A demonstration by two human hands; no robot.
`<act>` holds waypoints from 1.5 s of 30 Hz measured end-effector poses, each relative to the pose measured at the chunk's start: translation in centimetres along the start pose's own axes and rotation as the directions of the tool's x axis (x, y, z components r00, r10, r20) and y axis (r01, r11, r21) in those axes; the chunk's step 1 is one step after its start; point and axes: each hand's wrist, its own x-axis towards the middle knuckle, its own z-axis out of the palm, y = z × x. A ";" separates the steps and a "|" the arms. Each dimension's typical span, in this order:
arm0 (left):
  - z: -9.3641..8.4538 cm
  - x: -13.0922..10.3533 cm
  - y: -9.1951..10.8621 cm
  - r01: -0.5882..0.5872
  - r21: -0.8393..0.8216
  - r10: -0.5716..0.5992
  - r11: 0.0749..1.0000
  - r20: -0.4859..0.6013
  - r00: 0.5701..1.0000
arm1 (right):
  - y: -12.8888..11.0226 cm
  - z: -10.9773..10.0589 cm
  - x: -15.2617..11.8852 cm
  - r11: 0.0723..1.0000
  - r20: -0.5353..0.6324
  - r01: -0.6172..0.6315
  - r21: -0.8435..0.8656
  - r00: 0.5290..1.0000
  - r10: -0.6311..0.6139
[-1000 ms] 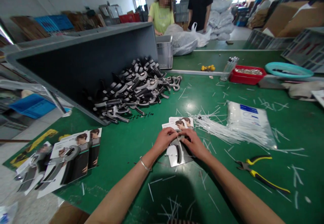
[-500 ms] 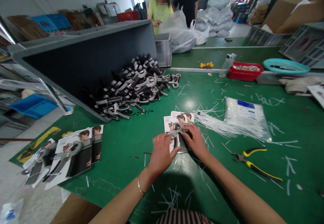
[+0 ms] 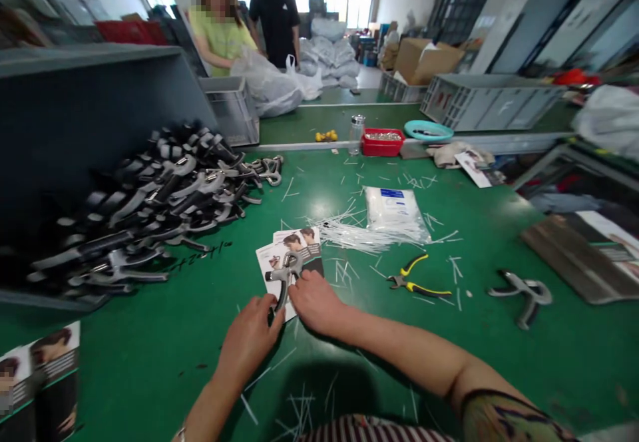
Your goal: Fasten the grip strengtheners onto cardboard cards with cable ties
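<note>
A grey-and-black two-handled spring tool (image 3: 286, 269) lies on a printed card (image 3: 269, 263) in front of me. Around its lower handle, my left hand (image 3: 252, 332) curls with the thumb on one side and fingers on the other. My right hand (image 3: 315, 301) presses against the tool's right side, its fingers bunched. Whatever those right fingertips pinch is hidden. More printed cards (image 3: 310, 237) show beneath and behind the tool. White cable ties (image 3: 357, 235) lie in a loose heap just beyond my right hand.
A large grey bin (image 3: 94, 59) on its side spills similar tools (image 3: 194, 179). Yellow-handled cutters (image 3: 417, 282), a bag of ties (image 3: 394, 209) and one loose tool (image 3: 522, 292) lie to the right. Carded pieces (image 3: 54, 375) sit front left. Two people stand across the table.
My view has swung right, bringing the loose tool into sight. My right fingers, spread over the card before, are now bunched at the tool. My left hand has moved down to its handle.
</note>
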 end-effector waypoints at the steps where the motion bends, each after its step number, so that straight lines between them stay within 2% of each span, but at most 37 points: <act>1: 0.1 0.0 0.0 0.007 0.013 -0.007 1.000 0.000 1.000 | 0.1 -0.1 0.2 1.000 -0.003 -0.007 0.027 1.000 0.007; 5: 0.3 0.4 0.0 -0.029 0.023 0.030 0.999 -0.037 0.999 | 1.2 -0.8 0.8 0.990 -0.051 0.000 0.143 0.999 0.008; 8: 0.2 0.7 -0.5 -0.080 -0.185 0.085 0.979 0.023 0.996 | 2.2 -1.1 0.6 0.986 -0.015 0.040 0.165 0.999 -0.038; 10: 0.1 0.9 -1.1 -0.082 -0.337 0.109 0.938 0.062 0.992 | 2.7 -1.0 0.1 0.993 -0.028 0.023 0.114 0.999 -0.020; 14: 0.1 1.6 -1.9 -0.087 -0.464 0.125 0.881 0.052 0.991 | 3.0 -0.7 -0.8 1.000 -0.051 0.012 0.015 0.999 -0.011; 20: 0.0 2.6 -1.8 0.099 -0.660 -0.002 0.745 0.146 0.989 | 2.8 -1.2 -1.2 0.998 0.031 0.063 0.023 0.997 -0.064; 22: 0.2 2.5 -1.6 0.102 -0.695 -0.033 0.711 0.111 0.993 | 3.0 -1.2 -1.0 0.989 0.061 0.083 0.125 0.994 -0.091; 26: 1.1 2.4 -1.2 0.050 -0.676 -0.053 0.735 0.017 0.998 | 3.8 -0.6 -0.3 0.954 0.002 0.134 0.267 0.990 -0.139; 30: 1.8 2.6 -1.0 0.031 -0.686 -0.035 0.727 0.009 0.999 | 4.5 -0.4 -0.1 0.953 -0.007 0.265 0.148 0.964 -0.267; 32: 1.9 2.7 -0.9 0.016 -0.700 -0.032 0.714 -0.010 0.999 | 4.5 -0.5 -0.1 0.954 -0.036 0.290 0.072 0.957 -0.288; 34: 2.0 2.7 -0.7 -0.001 -0.709 -0.036 0.705 -0.037 0.999 | 4.4 -0.6 -0.1 0.956 -0.059 0.282 0.081 0.959 -0.278; 36: 2.1 2.6 -0.5 -0.012 -0.710 -0.040 0.704 -0.056 0.998 | 4.3 -0.4 -0.2 0.956 -0.081 0.240 0.171 0.970 -0.229; 40: 2.2 2.4 -0.1 -0.027 -0.707 -0.033 0.707 -0.071 0.997 | 4.0 0.2 -0.3 0.913 -0.122 0.069 0.403 0.992 -0.021; 45: 1.9 2.1 0.3 -0.026 -0.705 -0.064 0.709 -0.101 0.993 | 4.0 0.5 -0.1 0.815 -0.116 0.080 0.575 0.993 -0.016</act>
